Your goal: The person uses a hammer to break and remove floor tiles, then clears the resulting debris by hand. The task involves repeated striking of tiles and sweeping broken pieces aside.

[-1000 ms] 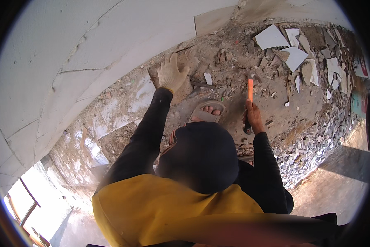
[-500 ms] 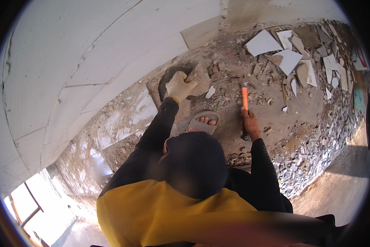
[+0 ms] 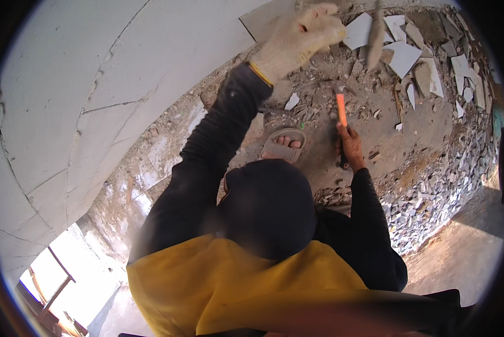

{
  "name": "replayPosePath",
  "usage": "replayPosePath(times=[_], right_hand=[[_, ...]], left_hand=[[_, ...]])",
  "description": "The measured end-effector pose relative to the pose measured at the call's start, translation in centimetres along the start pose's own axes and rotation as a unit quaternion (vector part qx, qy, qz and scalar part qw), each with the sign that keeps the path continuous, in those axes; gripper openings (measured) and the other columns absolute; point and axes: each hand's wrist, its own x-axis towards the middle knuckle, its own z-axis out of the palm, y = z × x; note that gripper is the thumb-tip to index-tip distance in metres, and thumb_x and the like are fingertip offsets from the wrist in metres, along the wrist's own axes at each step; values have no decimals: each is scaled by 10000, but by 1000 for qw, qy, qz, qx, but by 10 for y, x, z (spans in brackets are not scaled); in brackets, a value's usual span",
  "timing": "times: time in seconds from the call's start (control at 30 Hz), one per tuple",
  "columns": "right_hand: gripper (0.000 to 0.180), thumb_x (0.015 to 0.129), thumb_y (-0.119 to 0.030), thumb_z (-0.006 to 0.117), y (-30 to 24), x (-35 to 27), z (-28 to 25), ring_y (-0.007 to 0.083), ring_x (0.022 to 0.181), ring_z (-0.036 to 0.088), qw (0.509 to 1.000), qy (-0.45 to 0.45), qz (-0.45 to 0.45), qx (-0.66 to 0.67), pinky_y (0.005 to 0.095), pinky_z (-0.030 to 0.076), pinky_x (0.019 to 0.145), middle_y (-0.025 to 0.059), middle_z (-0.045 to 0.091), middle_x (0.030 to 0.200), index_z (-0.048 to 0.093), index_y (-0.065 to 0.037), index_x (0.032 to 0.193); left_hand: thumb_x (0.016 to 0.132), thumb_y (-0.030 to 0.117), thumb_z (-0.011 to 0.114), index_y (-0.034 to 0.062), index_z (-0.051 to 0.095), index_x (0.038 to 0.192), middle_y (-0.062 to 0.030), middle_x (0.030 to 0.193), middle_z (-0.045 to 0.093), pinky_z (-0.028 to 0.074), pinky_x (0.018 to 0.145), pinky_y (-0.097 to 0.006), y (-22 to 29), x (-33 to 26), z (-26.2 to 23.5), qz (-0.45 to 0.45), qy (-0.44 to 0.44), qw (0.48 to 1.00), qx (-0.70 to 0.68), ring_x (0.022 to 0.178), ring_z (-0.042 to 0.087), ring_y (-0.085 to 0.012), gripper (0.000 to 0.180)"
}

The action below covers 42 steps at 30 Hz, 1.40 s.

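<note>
Overhead, the gloved left hand (image 3: 297,39) is raised with fingers curled, holding nothing discernible, while the bare right hand (image 3: 351,147) grips an orange-handled hammer (image 3: 340,109) above rubble-strewn floor (image 3: 415,135).

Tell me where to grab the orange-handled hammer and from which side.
Take the orange-handled hammer at the lower, near end of its handle, coming from the person's side, as the right hand grips it now. The shaft points away toward the rubble, head at the far end, so the near grip probably gives most swing. The gloved left hand is raised apart from it.
</note>
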Motion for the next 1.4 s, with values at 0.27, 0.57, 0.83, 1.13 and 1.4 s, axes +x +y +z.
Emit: replayPosePath(times=[0.27, 0.57, 0.83, 1.13, 1.4], right_hand=[[573, 1022, -596, 738, -14, -4, -2, 153, 517, 593, 1000, 13, 6, 4, 348, 464, 522, 35, 606, 673, 685, -29, 964], [572, 991, -611, 773, -16, 2, -2, 142, 533, 599, 999, 22, 27, 8, 337, 460, 506, 29, 601, 643, 686, -48, 945], [604, 965, -606, 807, -6, -1, -1, 142, 583, 631, 999, 38, 17, 29, 328, 496, 555, 43, 651, 712, 732, -13, 1055], [705, 966, -665, 766, -3, 3, 0, 173, 611, 677, 997, 47, -20, -52, 363, 520, 611, 77, 680, 700, 750, 25, 1110], [711, 977, -670, 736, 5, 4, 5, 222, 644, 710, 986, 112, -98, -77, 405, 563, 664, 105, 697, 712, 765, 27, 1115]], left_hand=[[1034, 408, 672, 14, 492, 1604, -270, 1486, 652, 517, 1149, -484, -40, -126, -120, -63, -79, 753, 650, 1370, 647, -389, 716], [886, 348, 855, -35, 506, 1567, -291, 1404, 675, 519, 1111, -520, -147, -256, -97, -238, 208, 763, 564, 1298, 661, -451, 856], [815, 274, 904, -72, 672, 1226, -165, 1114, 749, 564, 894, -403, -147, -260, -118, -281, 207, 905, 245, 1017, 699, -267, 585], [941, 149, 832, 4, 653, 1104, -16, 987, 649, 519, 789, -278, -35, -141, -34, -158, 78, 950, 256, 881, 584, -85, 283], [1048, 71, 721, -45, 547, 1498, -156, 1343, 705, 570, 1021, -331, 11, -39, 28, 55, 85, 982, 157, 1237, 694, -204, 497]])
